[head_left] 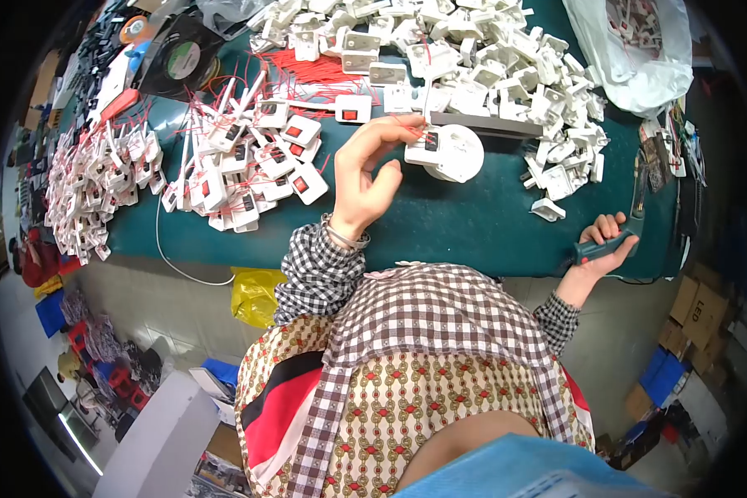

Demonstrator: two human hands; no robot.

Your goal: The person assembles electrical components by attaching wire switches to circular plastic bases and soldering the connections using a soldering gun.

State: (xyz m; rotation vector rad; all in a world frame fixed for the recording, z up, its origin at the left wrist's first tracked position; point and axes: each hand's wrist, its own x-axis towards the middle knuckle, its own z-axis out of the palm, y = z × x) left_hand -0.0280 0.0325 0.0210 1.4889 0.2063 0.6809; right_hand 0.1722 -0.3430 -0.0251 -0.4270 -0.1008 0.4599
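My left hand (372,176) is closed at the fingertips on a small white switch housing (424,148) with a dark opening and red wire. The housing is up against a round white disc (459,155), beside a dark bar (498,125) on the green table. At the table's right front edge, my right hand (603,246) wraps round the teal handle of a pistol-shaped tool that looks like a soldering gun (599,248). Its dark front part points away from me; the tip is hard to make out. Left of my left hand lie white housings with red rocker switches (300,130).
White plastic shells (473,62) are heaped across the back. A bundle of red wires (311,70) lies near them. More wired pieces (100,183) pile up at left, by a black fan (178,60). A plastic bag (639,62) stands back right; a yellow bag (256,296) is below the front edge.
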